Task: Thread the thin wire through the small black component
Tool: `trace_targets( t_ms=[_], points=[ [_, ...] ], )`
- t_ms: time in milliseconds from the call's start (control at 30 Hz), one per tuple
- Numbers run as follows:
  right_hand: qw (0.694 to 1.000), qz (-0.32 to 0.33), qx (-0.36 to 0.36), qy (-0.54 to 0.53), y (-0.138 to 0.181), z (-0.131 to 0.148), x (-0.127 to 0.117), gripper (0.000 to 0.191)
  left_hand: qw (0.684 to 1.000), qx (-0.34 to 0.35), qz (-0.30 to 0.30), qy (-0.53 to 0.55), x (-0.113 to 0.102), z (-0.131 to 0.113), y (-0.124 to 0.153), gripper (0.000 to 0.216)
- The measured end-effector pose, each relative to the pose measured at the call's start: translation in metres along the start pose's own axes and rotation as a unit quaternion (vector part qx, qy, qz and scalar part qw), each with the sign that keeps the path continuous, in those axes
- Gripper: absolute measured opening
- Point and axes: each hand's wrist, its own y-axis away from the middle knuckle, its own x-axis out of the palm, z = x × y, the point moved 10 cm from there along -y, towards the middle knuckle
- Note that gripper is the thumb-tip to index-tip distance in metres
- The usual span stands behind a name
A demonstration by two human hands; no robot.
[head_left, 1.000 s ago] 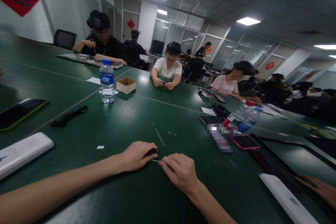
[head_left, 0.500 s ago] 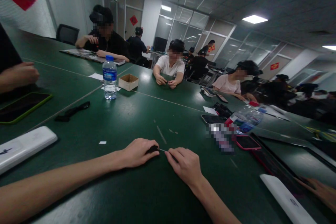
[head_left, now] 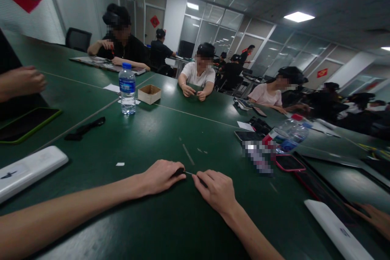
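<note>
Both my hands rest on the green table [head_left: 170,134] near its front edge. My left hand [head_left: 160,176] is closed on a small black object [head_left: 179,171] that peeks out past the fingertips. A thin pale strand [head_left: 189,173] runs from it to my right hand [head_left: 216,191], whose fingers pinch the strand's other end. The two hands lie a few centimetres apart. What the black object is stays partly hidden by my fingers.
A water bottle [head_left: 127,88] and a small cardboard box [head_left: 149,94] stand beyond. A black strap [head_left: 85,128], a dark phone [head_left: 26,124] and a white case [head_left: 29,168] lie left. Phones [head_left: 289,163], a lying bottle [head_left: 288,134] and a white case [head_left: 338,231] sit right. Several people sit around.
The view has shifted slightly. My hands have drawn a little apart, so more of the thin strand shows between them. A neighbour's hand has come into view at the left.
</note>
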Motion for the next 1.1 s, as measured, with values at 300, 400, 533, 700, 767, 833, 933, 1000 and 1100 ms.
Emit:
trace_targets(
  t_ms=[300, 400, 533, 700, 767, 833, 933, 1000, 1100],
  points=[
    [1.0, -0.01, 0.012, -0.014, 0.003, 0.003, 0.0, 0.027, 1.0, 0.027, 0.007, -0.006, 0.0, -0.004, 0.001, 0.032],
    [0.999, -0.018, 0.017, -0.032, 0.004, 0.003, -0.001, 0.025, 0.999, 0.042, 0.017, 0.004, 0.0, -0.009, 0.002, 0.03],
    [0.998, -0.03, 0.015, -0.051, 0.005, 0.004, -0.003, 0.025, 0.998, 0.063, 0.024, 0.022, -0.002, -0.014, 0.004, 0.03],
    [0.995, -0.041, 0.005, -0.086, 0.006, 0.006, -0.005, 0.025, 0.993, 0.089, 0.039, 0.064, -0.006, -0.022, 0.006, 0.031],
    [0.994, -0.039, 0.003, -0.101, 0.005, 0.007, -0.006, 0.026, 0.991, 0.095, 0.046, 0.08, -0.008, -0.025, 0.007, 0.03],
    [0.994, -0.033, 0.004, -0.108, 0.004, 0.006, -0.005, 0.027, 0.99, 0.095, 0.047, 0.094, -0.008, -0.025, 0.006, 0.03],
    [0.995, -0.021, 0.012, -0.093, 0.002, 0.005, -0.004, 0.028, 0.993, 0.071, 0.036, 0.089, -0.007, -0.018, 0.004, 0.029],
    [0.997, -0.012, 0.016, -0.07, 0.001, 0.004, -0.003, 0.028, 0.996, 0.047, 0.021, 0.068, -0.006, -0.011, 0.003, 0.029],
    [0.999, -0.004, 0.016, -0.037, 0.001, 0.005, -0.002, 0.029, 0.999, 0.029, 0.007, 0.034, -0.004, -0.007, 0.002, 0.028]
  ],
)
